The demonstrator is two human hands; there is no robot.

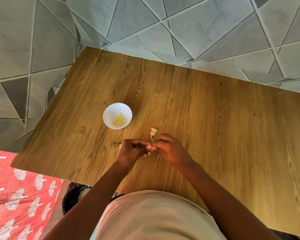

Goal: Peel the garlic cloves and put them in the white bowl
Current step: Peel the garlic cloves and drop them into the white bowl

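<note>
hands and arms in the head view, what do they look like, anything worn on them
Both arms are bare from the lower edge of the picture to the wrists: no sleeves, watch or bracelet show. The left hand and right hand wear no gloves, and no rings are visible. The fingernails look short and unpainted, though small in the picture. The only clothing in view is a pale beige top over the torso.

White bowl (117, 116) holds peeled cloves (118, 120); another clove (149, 147) pinched.
</note>
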